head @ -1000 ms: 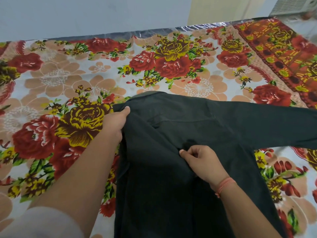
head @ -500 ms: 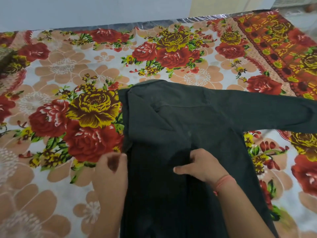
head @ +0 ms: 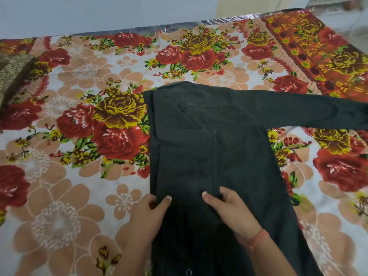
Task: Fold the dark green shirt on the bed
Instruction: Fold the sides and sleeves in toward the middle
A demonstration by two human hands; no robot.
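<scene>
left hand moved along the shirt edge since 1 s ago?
Yes. The left hand has slid down the folded left edge of the dark green shirt, from beside the yellow rose on the bedsheet toward the person.

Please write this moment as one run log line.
left hand: pinching shirt left edge | right hand: on shirt middle | right sleeve: unfolded

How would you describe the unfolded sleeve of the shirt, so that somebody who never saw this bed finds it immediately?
On the bed's floral bedsheet lies a dark green shirt. From its upper right corner, the sleeve stretches flat toward the right picture edge. It is the only long, narrow dark strip across the bright flowers; the shirt's left side is already folded inward.
</scene>
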